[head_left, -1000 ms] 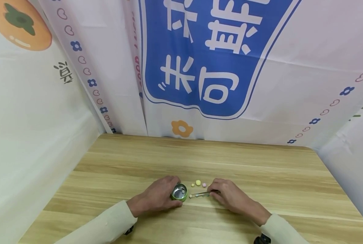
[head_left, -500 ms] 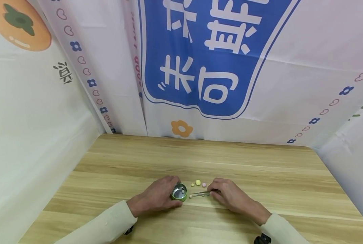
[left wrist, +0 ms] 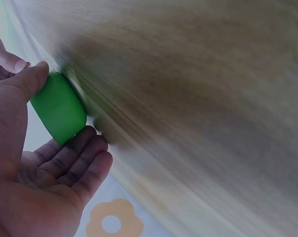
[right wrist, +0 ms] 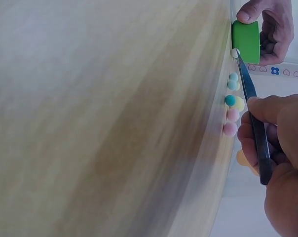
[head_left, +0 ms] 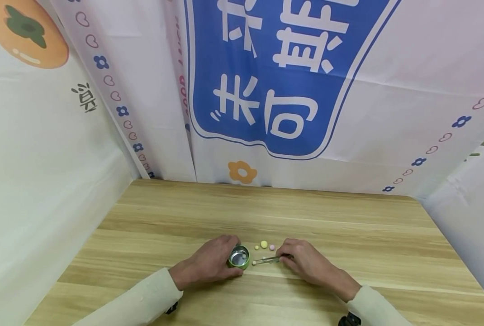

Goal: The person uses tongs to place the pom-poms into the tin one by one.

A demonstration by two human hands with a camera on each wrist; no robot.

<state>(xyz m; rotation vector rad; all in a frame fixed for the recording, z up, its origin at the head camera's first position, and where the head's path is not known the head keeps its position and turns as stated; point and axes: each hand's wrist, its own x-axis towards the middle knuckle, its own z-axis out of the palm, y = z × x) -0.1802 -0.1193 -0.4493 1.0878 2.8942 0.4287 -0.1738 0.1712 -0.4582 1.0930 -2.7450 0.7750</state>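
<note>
Head view shows first the left hand (head_left: 209, 261), holding the green tin (head_left: 244, 266) between thumb and fingers on the wooden table (head_left: 327, 215). One small ball (head_left: 244, 256) lies inside the tin. Just right of the tin, a pale ball (head_left: 254, 262) is at the tips of the tweezers (head_left: 268, 260); if they grip it, I cannot tell. Behind the tweezers are two yellow balls (head_left: 264, 244), then a pink ball (head_left: 272, 247). Last, the right hand (head_left: 309, 262) pinches the tweezers.

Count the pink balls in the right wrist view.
2. One pink ball lies on the table just below the dark teal ball in the picture; a second pink ball lies below that one. More may be hidden in the green tin or behind the right hand.
</note>
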